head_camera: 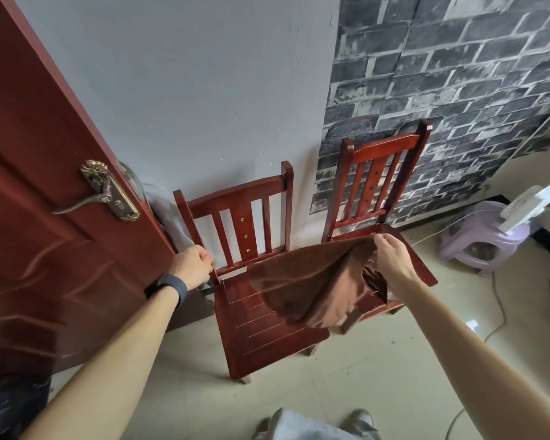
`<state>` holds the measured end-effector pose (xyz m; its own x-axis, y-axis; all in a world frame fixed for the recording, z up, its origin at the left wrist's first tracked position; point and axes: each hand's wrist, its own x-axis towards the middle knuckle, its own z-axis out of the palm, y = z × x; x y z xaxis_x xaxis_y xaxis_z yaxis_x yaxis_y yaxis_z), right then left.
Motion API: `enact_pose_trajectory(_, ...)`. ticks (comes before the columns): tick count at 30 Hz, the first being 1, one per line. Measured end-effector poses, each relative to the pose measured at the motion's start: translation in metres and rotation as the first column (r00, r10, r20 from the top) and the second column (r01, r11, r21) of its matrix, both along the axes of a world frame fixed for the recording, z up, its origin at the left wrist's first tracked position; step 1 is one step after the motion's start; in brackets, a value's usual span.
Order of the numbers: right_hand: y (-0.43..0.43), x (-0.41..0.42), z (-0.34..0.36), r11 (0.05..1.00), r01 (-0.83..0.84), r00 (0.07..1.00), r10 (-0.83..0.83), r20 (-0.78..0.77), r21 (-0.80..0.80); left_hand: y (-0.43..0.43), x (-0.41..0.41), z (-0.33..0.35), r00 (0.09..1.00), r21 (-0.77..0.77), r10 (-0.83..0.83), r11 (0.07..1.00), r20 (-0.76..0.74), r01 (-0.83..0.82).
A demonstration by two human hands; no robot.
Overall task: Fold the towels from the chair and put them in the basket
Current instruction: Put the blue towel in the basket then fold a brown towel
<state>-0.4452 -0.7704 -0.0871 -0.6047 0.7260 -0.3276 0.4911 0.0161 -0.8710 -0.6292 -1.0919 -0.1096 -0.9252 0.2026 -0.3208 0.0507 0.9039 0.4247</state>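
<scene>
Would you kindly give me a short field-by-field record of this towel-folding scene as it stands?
left hand: fingers curled, apparently gripping the grey cloth beside the back post of the left chair
right hand: pinches an upper corner of the brown towel, lifting it
brown towel: unfolded, draped across the seats of the left chair and right chair
basket: not in view
nearby: lilac stool on the floor at right
</scene>
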Motion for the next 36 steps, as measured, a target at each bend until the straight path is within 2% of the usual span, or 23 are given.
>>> enact_pose_trajectory(2, -0.005, -0.002, 0.008, 0.995, -0.1, 0.995, 0.1, -0.02, -0.002, 0.005, 0.007, -0.013, 0.998, 0.122, 0.031, 0.992, 0.053, -0.037)
enact_pose_trajectory(7, -0.012, -0.016, 0.032, 0.979, -0.202, 0.979, 0.203, -0.026, 0.03, 0.047, 0.041, -0.052, 0.938, 0.27, -0.109, 0.963, 0.33, 0.017)
enact_pose_trajectory(11, -0.004, -0.016, 0.058, 0.983, -0.179, 0.981, 0.181, -0.076, 0.035, 0.081, 0.069, -0.065, 0.897, 0.331, -0.19, 0.942, 0.4, 0.052)
enact_pose_trajectory(17, 0.001, 0.004, 0.096, 0.993, -0.113, 0.975, 0.105, -0.196, -0.032, 0.115, 0.095, -0.084, 0.771, 0.391, -0.209, 0.919, 0.601, -0.055)
enact_pose_trajectory(18, 0.001, 0.007, 0.1, 0.994, -0.102, 0.974, 0.093, -0.205, -0.033, 0.12, 0.097, -0.084, 0.778, 0.417, -0.219, 0.907, 0.589, -0.06)
enact_pose_trajectory(20, 0.0, 0.011, 0.103, 0.996, -0.081, 0.976, 0.075, -0.207, -0.023, 0.127, 0.096, -0.076, 0.863, 0.51, -0.207, 0.857, 0.462, -0.068)
enact_pose_trajectory(22, 0.001, 0.015, 0.102, 0.999, -0.047, 0.977, 0.043, -0.209, -0.015, 0.126, 0.089, -0.063, 0.944, 0.572, -0.081, 0.811, 0.32, -0.124)
enact_pose_trajectory(24, 0.006, 0.02, 0.096, 1.0, 0.015, 0.979, -0.016, -0.202, -0.008, 0.118, 0.077, -0.049, 0.96, 0.63, -0.037, 0.761, 0.277, -0.153)
enact_pose_trajectory(27, 0.022, 0.027, 0.072, 0.99, 0.139, 0.983, -0.136, -0.127, 0.017, 0.092, 0.045, -0.039, 0.942, 0.655, -0.018, 0.723, 0.334, -0.219)
enact_pose_trajectory(30, 0.042, 0.034, 0.037, 0.975, 0.181, 0.983, -0.182, -0.001, 0.131, 0.064, 0.006, -0.021, 0.92, 0.717, 0.045, 0.613, 0.388, -0.332)
enact_pose_trajectory(32, 0.054, 0.03, 0.013, 0.972, 0.186, 0.982, -0.19, 0.012, 0.141, 0.056, -0.011, -0.005, 0.913, 0.735, 0.048, 0.577, 0.404, -0.356)
enact_pose_trajectory(36, 0.041, 0.003, 0.02, 0.976, 0.211, 0.977, -0.209, -0.032, 0.045, 0.049, -0.024, 0.034, 0.908, 0.757, -0.005, 0.554, 0.419, -0.346)
